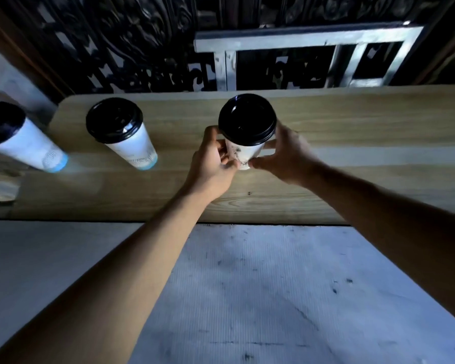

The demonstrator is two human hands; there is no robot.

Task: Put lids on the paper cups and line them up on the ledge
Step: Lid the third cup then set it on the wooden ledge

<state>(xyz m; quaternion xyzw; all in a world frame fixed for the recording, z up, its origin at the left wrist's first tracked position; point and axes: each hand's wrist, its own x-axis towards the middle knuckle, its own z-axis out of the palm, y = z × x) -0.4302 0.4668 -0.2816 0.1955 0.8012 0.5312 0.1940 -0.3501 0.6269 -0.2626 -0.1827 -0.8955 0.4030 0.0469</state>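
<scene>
Both hands, left hand (212, 164) and right hand (282, 156), gripping one lidded cup (243, 137) on wooden ledge (352, 132), two more lidded cups (121, 132) left of it

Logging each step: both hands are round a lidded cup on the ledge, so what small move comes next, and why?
Probably let go: the held cup already wears its black lid and seems to stand on the ledge, in row with two lidded cups.
</scene>
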